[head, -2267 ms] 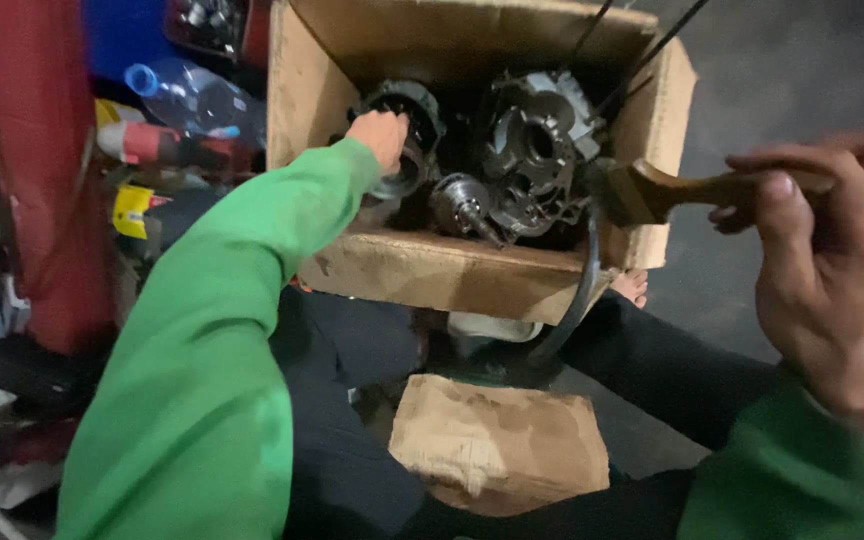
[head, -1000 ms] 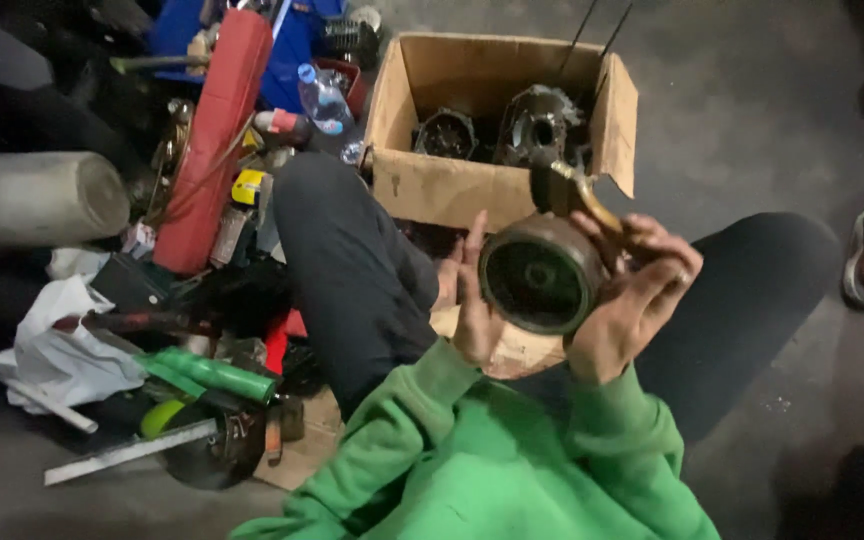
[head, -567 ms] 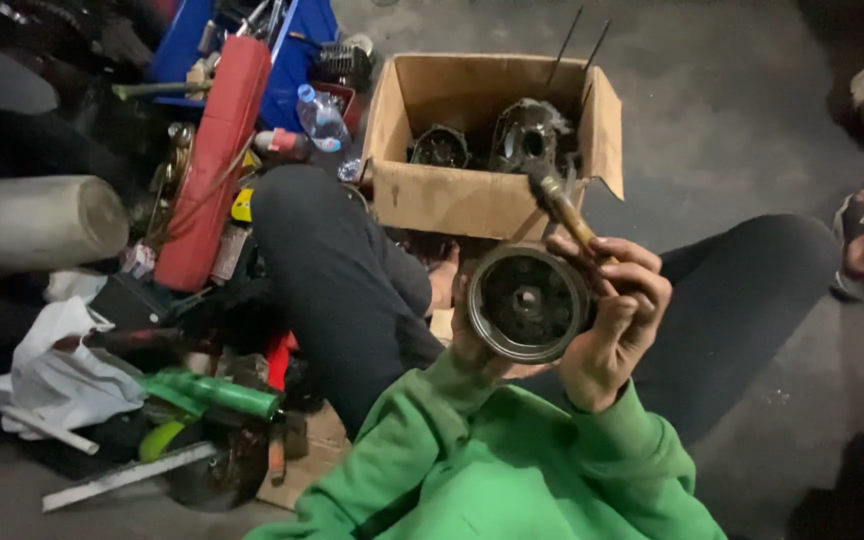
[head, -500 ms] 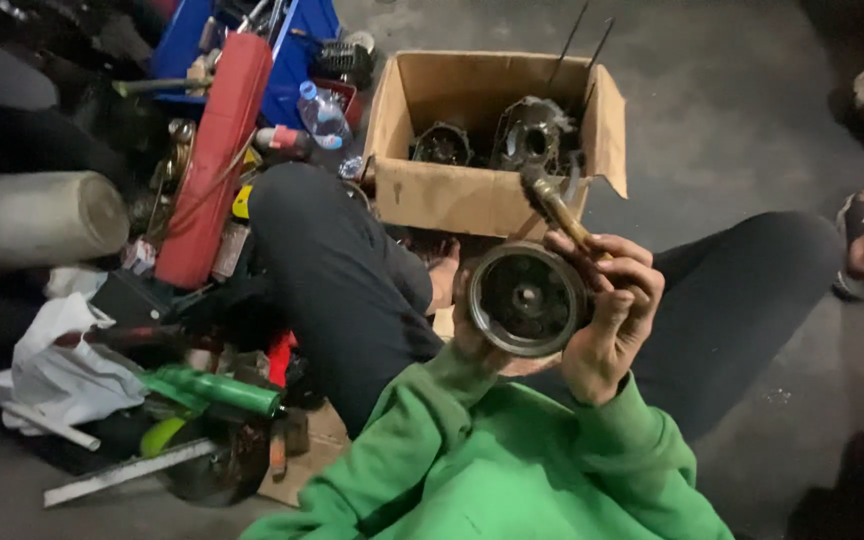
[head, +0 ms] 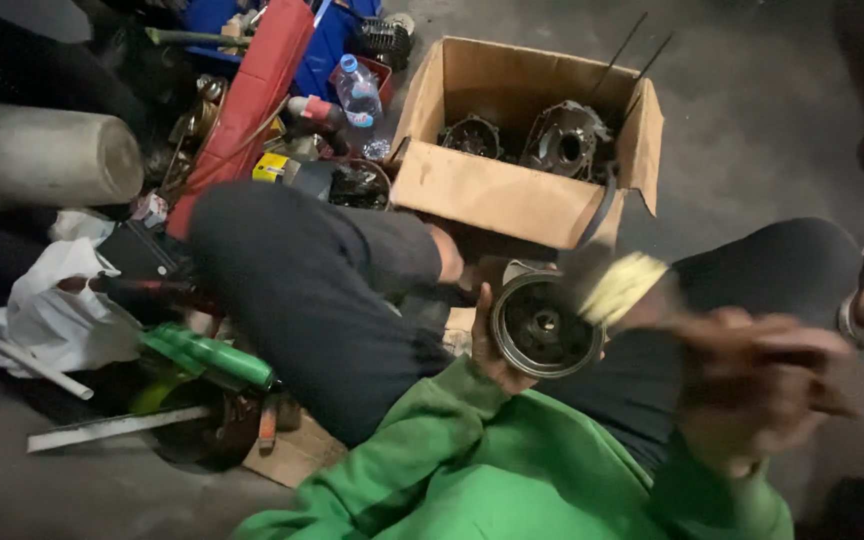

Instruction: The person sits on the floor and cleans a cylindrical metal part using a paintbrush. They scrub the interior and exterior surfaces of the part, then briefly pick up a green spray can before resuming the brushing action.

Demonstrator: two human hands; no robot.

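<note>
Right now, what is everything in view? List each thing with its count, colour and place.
round metal part: 1, dark grey, held in front of the lap
brush: 1, pale bristles, blurred, at the part's right edge
cardboard box: 1, brown, on the floor ahead
engine parts: at least 2, dark grey, inside the box
plastic bottle: 1, clear with blue cap, left of the box
red cylinder: 1, leaning at upper left
pale drum: 1, lying at far left
green tool: 1, on the floor at left
white bag: 1, far left
left hand: holds the round part
right hand: blurred, grips the brush
</note>
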